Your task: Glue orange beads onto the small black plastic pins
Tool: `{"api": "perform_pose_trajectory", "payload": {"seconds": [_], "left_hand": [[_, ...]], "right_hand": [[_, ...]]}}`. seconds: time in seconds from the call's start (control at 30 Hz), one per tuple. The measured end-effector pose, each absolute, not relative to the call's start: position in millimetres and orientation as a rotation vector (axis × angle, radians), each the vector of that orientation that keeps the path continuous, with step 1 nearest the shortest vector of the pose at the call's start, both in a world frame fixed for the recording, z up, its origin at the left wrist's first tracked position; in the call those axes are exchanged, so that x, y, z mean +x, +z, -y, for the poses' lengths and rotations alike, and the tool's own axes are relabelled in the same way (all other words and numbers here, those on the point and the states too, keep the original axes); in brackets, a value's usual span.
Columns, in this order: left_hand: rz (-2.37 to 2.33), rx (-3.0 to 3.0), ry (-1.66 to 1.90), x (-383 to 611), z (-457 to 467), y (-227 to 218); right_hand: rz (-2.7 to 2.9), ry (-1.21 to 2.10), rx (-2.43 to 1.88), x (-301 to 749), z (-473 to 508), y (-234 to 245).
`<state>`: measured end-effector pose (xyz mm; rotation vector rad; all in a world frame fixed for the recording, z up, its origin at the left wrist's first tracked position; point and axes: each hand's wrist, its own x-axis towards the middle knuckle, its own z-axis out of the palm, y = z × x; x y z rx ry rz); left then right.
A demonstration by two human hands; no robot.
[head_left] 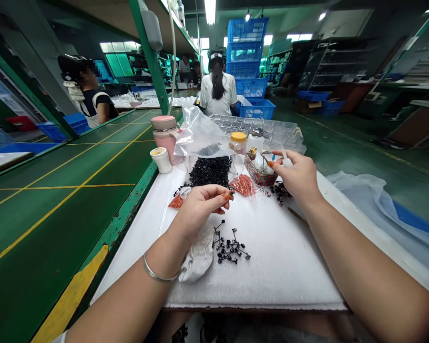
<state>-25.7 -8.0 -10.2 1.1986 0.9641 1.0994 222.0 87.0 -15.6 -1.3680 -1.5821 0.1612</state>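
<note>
My left hand (203, 205) hovers over a white foam pad (271, 267), fingers curled in a pinch on a tiny dark part I cannot make out. My right hand (296, 174) reaches toward a small clear box (259, 174) of bottles, its fingers pinched on a thin clear tool near a small bottle (261, 162). Below my left hand, several small black parts (230, 247) lie scattered. A big heap of black parts (210, 170) lies ahead, with small bags of orange bits (243, 185) beside it.
A white cloth (200, 257) lies by my left wrist. A pink flask (164, 133), a small white cup (160, 159), a clear plastic bag (200, 133) and clear trays (271, 128) stand at the back. A green conveyor (57, 190) runs on the left. Other people sit farther away.
</note>
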Motion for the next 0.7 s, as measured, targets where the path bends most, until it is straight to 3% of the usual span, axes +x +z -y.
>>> {"api": "perform_pose_trajectory", "payload": {"seconds": [0.2,0.37,0.57,0.7], "left_hand": [[-0.942,1.184,1.070,-24.7,7.1,-10.9],[-0.935,1.181,1.042,-24.0,6.6,-11.6],[-0.943,1.173,1.016,-23.6,6.7,-11.1],[-0.941,1.182,1.013,-23.7,6.6,-12.1]], "right_hand": [[1.617,0.131,-1.343,207.5,-87.8,-16.5],[1.263,0.104,-0.990,210.8,-59.0,8.5],[1.267,0.694,-0.707,191.1,-18.1,20.7],[1.330,0.820,-0.698,180.4,-9.4,17.2]]}}
